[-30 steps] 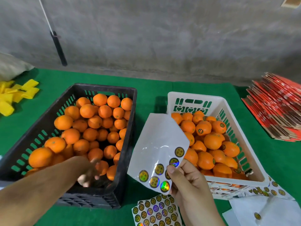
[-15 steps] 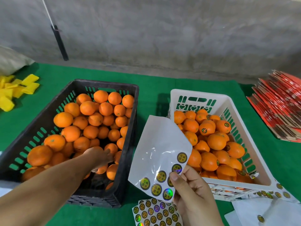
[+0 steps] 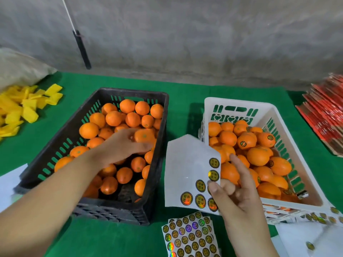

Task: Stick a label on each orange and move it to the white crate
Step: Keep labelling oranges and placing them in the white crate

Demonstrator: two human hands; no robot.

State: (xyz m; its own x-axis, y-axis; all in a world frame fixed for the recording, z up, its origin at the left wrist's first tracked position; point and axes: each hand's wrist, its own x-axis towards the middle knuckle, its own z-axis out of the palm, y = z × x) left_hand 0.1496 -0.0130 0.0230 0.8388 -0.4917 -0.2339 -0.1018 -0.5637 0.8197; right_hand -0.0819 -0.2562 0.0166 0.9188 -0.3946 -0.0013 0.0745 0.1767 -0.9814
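Left hand (image 3: 120,145) grips orange (image 3: 143,136); right hand (image 3: 235,197) pinches label sheet (image 3: 187,175) (print unreadable).

Orange (image 3: 144,136) in left hand (image 3: 120,145), unlabelled.

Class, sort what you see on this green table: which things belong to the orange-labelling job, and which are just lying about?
Belongs to the job:
black crate of unlabelled oranges
orange gripped by the left hand
label sheet pinched by the right hand
white crate of labelled oranges
full label sheets

Lying about:
yellow pieces
red card stack
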